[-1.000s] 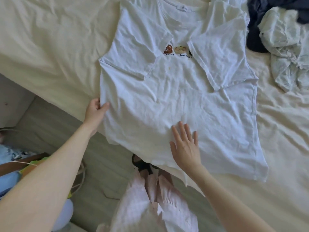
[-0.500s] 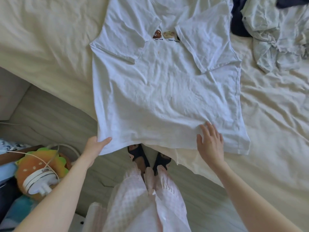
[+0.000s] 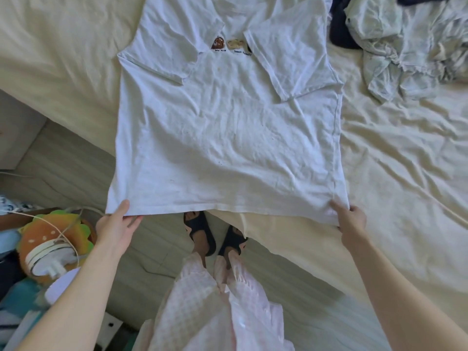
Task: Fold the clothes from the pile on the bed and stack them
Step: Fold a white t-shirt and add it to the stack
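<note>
One wrinkled white cotton T-shirt (image 3: 228,138) with a small bear print lies face-up on the cream-sheeted bed (image 3: 395,173), both sleeves folded inward. The left hand (image 3: 117,224) and right hand (image 3: 350,219) each pinch a hem corner; one heap of pale and dark clothes (image 3: 405,41) sits beyond the right hand.

Bare cream bed sheet (image 3: 405,173) lies open to the right of the spread white T-shirt (image 3: 228,127) and to its left. A crumpled pile of clothes (image 3: 410,39) crowds the far right corner. Beside the bed's left edge, a burger-shaped plush (image 3: 48,239) and a cable (image 3: 63,231) clutter the floor.
</note>
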A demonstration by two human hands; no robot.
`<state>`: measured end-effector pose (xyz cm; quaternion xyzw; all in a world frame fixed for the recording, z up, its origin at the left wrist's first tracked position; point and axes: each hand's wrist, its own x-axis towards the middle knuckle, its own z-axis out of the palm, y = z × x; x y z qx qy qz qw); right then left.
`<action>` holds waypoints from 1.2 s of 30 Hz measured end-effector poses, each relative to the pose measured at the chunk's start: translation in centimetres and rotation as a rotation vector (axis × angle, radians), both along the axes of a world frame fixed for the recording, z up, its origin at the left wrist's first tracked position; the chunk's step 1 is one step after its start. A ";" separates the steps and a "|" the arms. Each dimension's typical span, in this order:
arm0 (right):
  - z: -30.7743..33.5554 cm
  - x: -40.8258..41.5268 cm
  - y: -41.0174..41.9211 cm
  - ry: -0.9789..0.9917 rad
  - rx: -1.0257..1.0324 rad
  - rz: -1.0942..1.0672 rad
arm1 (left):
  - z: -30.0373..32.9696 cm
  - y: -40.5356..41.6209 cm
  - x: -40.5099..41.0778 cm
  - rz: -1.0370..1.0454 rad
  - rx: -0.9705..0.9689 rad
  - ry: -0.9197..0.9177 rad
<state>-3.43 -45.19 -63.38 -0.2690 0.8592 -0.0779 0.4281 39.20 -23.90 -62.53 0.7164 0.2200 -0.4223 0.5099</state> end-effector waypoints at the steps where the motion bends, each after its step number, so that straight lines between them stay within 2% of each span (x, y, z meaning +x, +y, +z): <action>1: 0.0 -0.4 0.3 -0.060 0.020 -0.055 | 0.2 -0.1 -0.2 0.034 -0.001 -0.003; 6: 1.5 -1.7 2.5 -0.475 0.080 -0.451 | 2.1 -0.1 -0.9 0.161 0.012 -0.066; 9: 3.4 -1.9 3.3 -0.571 0.002 -0.547 | 4.3 -0.1 -1.2 0.194 0.020 -0.100; 14: 8.6 -1.0 2.4 -0.598 -0.099 -0.651 | 9.1 -0.6 -1.5 0.203 -0.015 -0.128; 21: 14.0 -3.4 4.6 -0.497 -0.119 -0.795 | 13.7 2.1 -2.8 0.241 -0.019 -0.028; 25: 15.5 -3.8 5.2 -0.576 -0.101 -0.789 | 15.1 2.9 -3.3 0.196 -0.062 -0.008; 29: 17.0 -2.6 3.2 -0.712 -0.149 -0.803 | 17.3 0.5 -2.7 0.160 -0.126 -0.013; 36: 20.4 -1.8 -1.8 -0.758 -0.195 -0.848 | 20.5 -4.5 -0.4 0.284 -0.245 -0.103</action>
